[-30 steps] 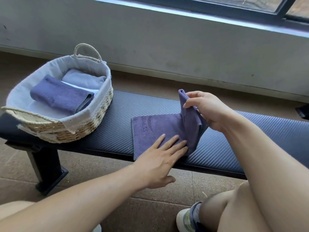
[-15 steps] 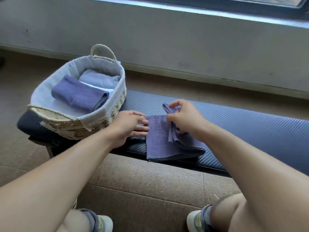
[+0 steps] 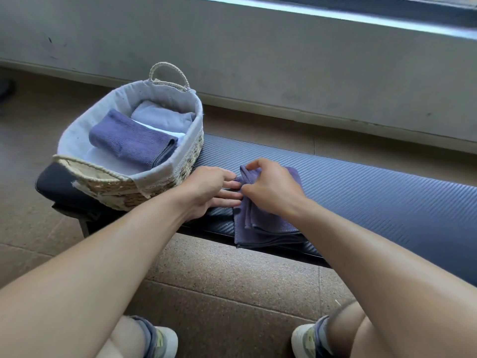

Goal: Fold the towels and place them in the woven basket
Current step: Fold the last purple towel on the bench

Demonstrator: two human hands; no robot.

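A dark blue padded tabletop ran beside a grey wall under a window ledge, over a brown tiled floor. Two sneakers showed at the bottom edge. At the tabletop's left end sat a woven basket with a pale cloth lining. Inside it lay a folded purple towel and, behind it, a folded lighter towel. Just right of the basket, a partly folded purple towel lay at the tabletop's near edge. The right hand pinched its upper fold. The left hand, fingers straight, touched the towel's left edge.
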